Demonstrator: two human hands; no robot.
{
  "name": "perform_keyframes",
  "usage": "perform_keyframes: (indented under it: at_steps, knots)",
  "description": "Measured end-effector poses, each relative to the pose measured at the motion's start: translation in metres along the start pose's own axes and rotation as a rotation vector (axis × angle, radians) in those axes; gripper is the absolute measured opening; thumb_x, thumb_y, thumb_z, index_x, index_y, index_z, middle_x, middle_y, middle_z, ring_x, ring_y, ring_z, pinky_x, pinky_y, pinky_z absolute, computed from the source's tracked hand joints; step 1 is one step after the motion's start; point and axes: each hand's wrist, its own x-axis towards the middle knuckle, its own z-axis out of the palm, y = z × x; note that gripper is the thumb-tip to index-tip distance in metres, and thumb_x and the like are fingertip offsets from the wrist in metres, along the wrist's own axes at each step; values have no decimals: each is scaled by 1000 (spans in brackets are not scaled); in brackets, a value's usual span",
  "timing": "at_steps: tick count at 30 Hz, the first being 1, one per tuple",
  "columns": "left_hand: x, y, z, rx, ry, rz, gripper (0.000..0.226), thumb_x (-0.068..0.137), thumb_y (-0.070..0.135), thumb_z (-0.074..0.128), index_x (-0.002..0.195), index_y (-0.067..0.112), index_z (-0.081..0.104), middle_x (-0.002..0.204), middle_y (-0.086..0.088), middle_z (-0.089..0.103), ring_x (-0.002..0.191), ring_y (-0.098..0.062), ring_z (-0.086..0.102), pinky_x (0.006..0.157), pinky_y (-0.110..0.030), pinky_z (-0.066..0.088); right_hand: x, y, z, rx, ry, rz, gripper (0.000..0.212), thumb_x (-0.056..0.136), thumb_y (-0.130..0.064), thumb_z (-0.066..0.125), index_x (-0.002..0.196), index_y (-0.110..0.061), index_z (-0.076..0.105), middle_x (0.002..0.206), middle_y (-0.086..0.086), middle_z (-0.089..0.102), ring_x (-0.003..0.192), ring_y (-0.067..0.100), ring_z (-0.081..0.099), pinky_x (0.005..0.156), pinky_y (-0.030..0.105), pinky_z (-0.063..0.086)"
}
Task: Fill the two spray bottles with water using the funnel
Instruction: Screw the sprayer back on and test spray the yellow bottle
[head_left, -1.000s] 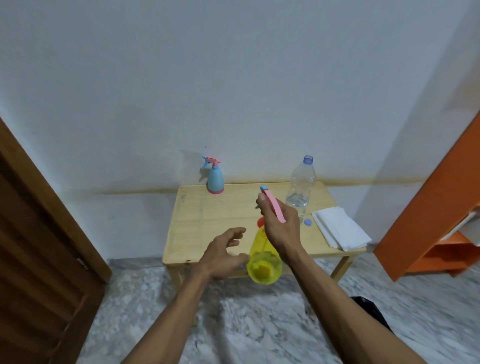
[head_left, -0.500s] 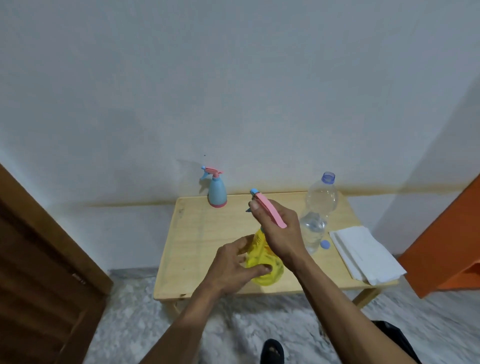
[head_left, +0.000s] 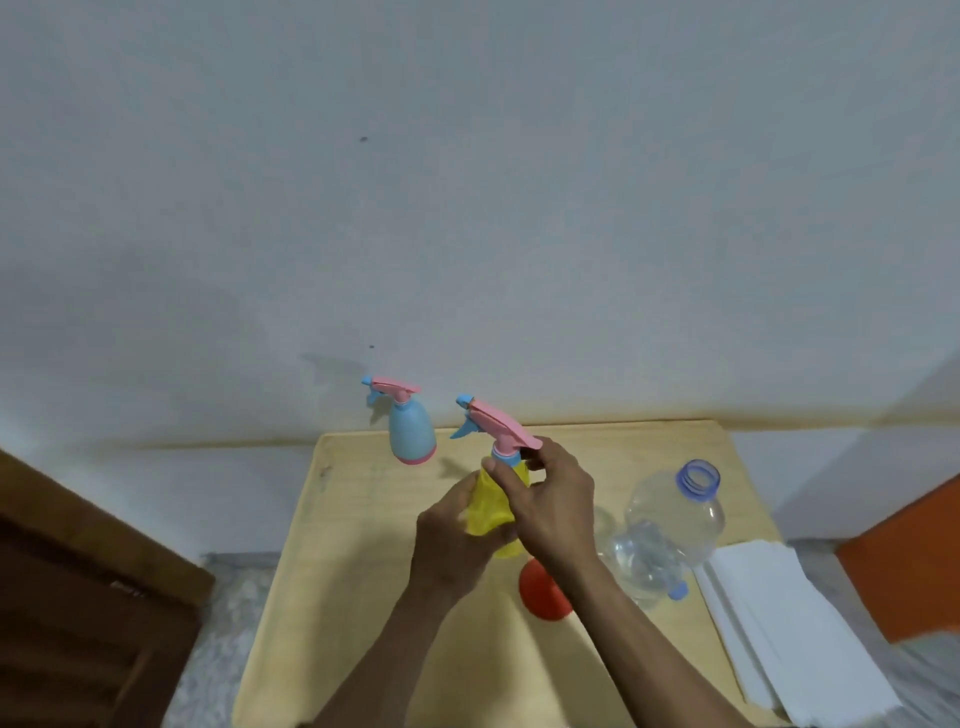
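both hands (head_left: 555, 506) grip the yellow spray bottle (head_left: 491, 506) (upright).

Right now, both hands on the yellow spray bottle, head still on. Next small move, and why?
Probably twist the pink spray head off. The left hand grips the yellow spray bottle by its body, the right hand holds it at the collar under the head, and the head still sits on the neck. The red funnel on the table cannot go in until that neck is open.
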Motion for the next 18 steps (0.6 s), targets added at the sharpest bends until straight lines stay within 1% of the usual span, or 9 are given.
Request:
perform_keyframes:
  at_steps: [2, 4, 5, 7, 9, 10, 12, 15, 18]
  knots:
    - [20, -4, 4, 13, -32, -31, 59, 74, 36, 86, 122, 47, 54, 96, 35, 62, 87, 11, 63, 72, -7, 50, 22, 5, 8, -36, -6, -15, 31, 85, -35, 79, 113, -25, 72, 96, -12, 65, 99, 18, 61, 81, 35, 50]
    - [43, -14, 7, -9, -58, -51, 69, 77, 25, 85, 135, 35, 50, 106, 31, 59, 92, 20, 58, 75, 0, 44, 42, 12, 17, -48, -3, -1, 29, 86, -33, 78, 113, -24, 72, 96, -11, 65, 100, 21, 61, 83, 38, 50]
    - [55, -20, 8, -15, -60, -59, 68, 76, 22, 85, 135, 31, 52, 107, 29, 60, 93, 24, 57, 76, 1, 43, 51, 16, 22, -48, -3, 15, 28, 86, -32, 77, 112, -24, 72, 96, -10, 65, 101, 21, 61, 84, 39, 50]
    - [78, -32, 12, -32, -63, -92, 65, 74, 23, 87, 131, 32, 57, 108, 25, 65, 97, 20, 58, 81, -5, 46, 68, 23, 32, -60, 12, 25, 26, 87, -30, 77, 111, -21, 73, 96, -5, 68, 97, 21, 61, 83, 37, 49]
    - [100, -45, 17, -47, -38, -142, 60, 70, 22, 89, 123, 30, 63, 103, 18, 71, 93, 9, 64, 81, -18, 53, 83, 28, 42, -87, 22, 27, 23, 86, -28, 78, 107, -18, 75, 85, -11, 64, 86, 19, 58, 75, 32, 45]
    - [109, -50, 20, -54, -29, -154, 55, 69, 18, 89, 118, 29, 65, 97, 16, 72, 88, 8, 65, 79, -18, 53, 91, 31, 47, -98, 23, 42, 22, 86, -28, 79, 106, -19, 75, 78, -17, 58, 81, 17, 55, 72, 32, 44]
    - [125, -55, 24, -44, -30, -170, 48, 69, 7, 86, 108, 27, 66, 87, 19, 69, 80, 13, 63, 71, -8, 46, 104, 37, 57, -98, 23, 80, 21, 85, -28, 79, 105, -22, 75, 74, -18, 53, 79, 17, 55, 71, 35, 47]
    - [149, -63, 30, -45, -22, -194, 41, 68, 1, 84, 93, 27, 65, 75, 20, 64, 71, 16, 60, 64, -5, 41, 123, 46, 71, -76, 28, 100, 21, 84, -28, 78, 105, -25, 74, 86, -4, 68, 85, 19, 60, 76, 42, 52]
    - [170, -74, 37, -4, -26, -202, 28, 70, 7, 82, 91, 21, 68, 73, 14, 64, 67, 14, 57, 62, -1, 37, 141, 58, 84, -75, 41, 131, 24, 81, -30, 80, 105, -27, 73, 93, -8, 74, 91, 17, 65, 79, 43, 54]
